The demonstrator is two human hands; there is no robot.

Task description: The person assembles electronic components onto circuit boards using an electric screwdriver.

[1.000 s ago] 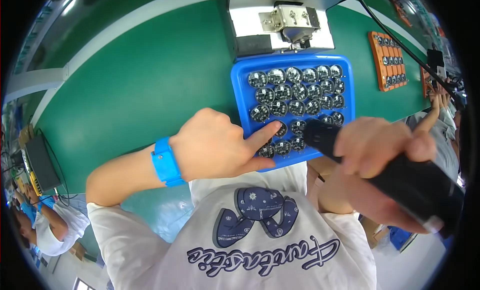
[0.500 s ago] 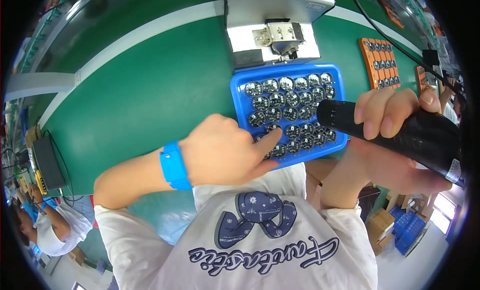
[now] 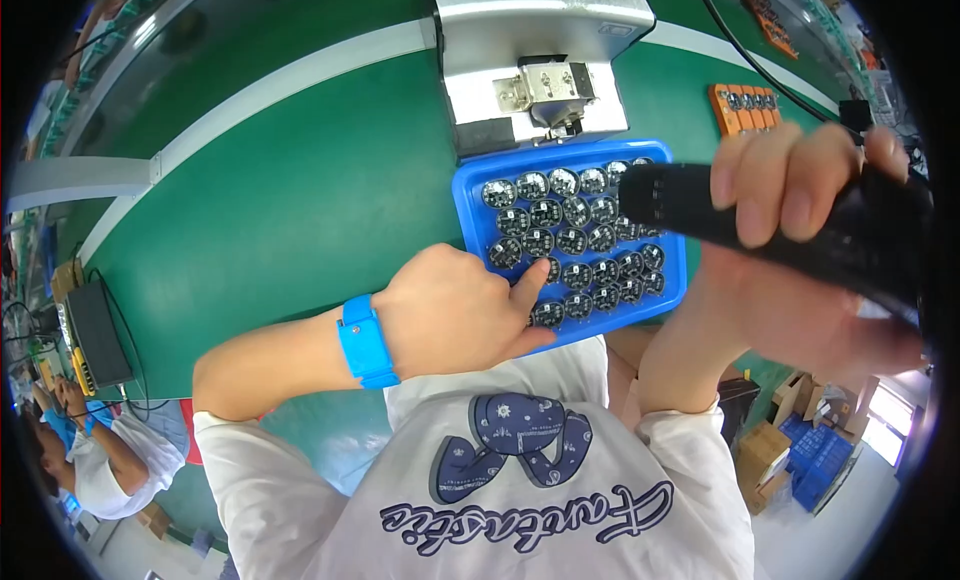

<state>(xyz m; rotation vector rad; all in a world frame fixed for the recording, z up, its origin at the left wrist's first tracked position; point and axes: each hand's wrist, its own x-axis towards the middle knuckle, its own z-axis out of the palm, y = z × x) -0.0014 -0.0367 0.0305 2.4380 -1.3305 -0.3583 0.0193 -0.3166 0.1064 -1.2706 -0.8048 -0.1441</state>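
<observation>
A blue plastic tray [image 3: 464, 202] in front of me holds rows of small round electronic parts [image 3: 571, 242], dark with clear, shiny surfaces. My left hand [image 3: 450, 310] reaches in over the tray's left side, a blue strap round its wrist. Its index fingertip rests at one of the round parts, thumb apart over the near rim, the other fingers curled; nothing is held. My right hand [image 3: 800, 185] grips a long black handheld device [image 3: 675, 198], whose blunt end hangs above the tray's right side and hides several parts there. What kind of device it is I cannot tell.
Just behind the tray stands a silver metal machine [image 3: 540, 30] with a clamp-like block [image 3: 555, 85]. An orange rack [image 3: 745, 105] of similar parts lies at the far right, near a black cable [image 3: 740, 45]. A black box [image 3: 98, 325] and another person [image 3: 130, 460] are at left.
My view has shifted slightly. The black device in my right hand has moved up and left across the tray. My left index finger stays at about the same part.
</observation>
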